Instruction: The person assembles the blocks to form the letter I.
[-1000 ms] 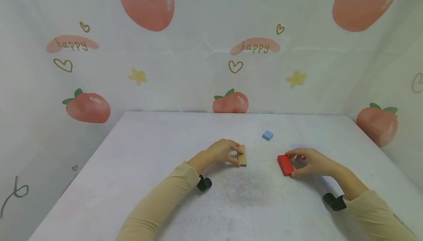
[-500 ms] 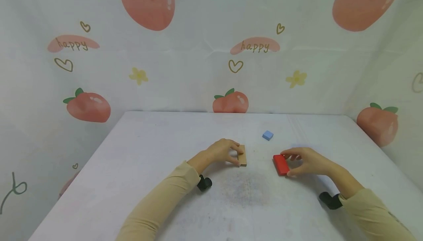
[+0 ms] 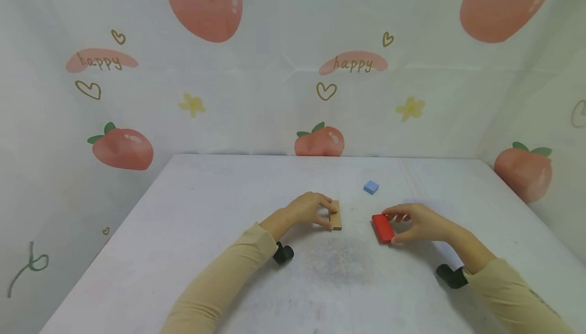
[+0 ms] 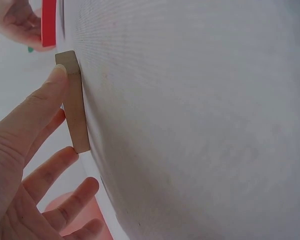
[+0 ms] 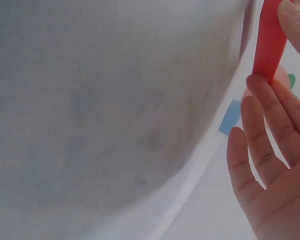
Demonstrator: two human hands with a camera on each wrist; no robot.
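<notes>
Two hands work mid-frame on the tabletop [image 3: 206, 212]. Left hand [image 3: 309, 209] pinches a tan block [image 3: 335, 215]; right hand [image 3: 418, 222] pinches a red block [image 3: 382, 228].

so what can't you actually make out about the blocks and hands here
- Tan block, head view: its left part is hidden under the left hand.
- Red block, right wrist view: cut off by the top edge.
- Blue block, right wrist view: blurred, partly behind the table edge.
- Right hand, head view: its palm side faces away.

"happy" twice on the backdrop cloth [image 3: 274, 100], in script over pink smudges
</notes>
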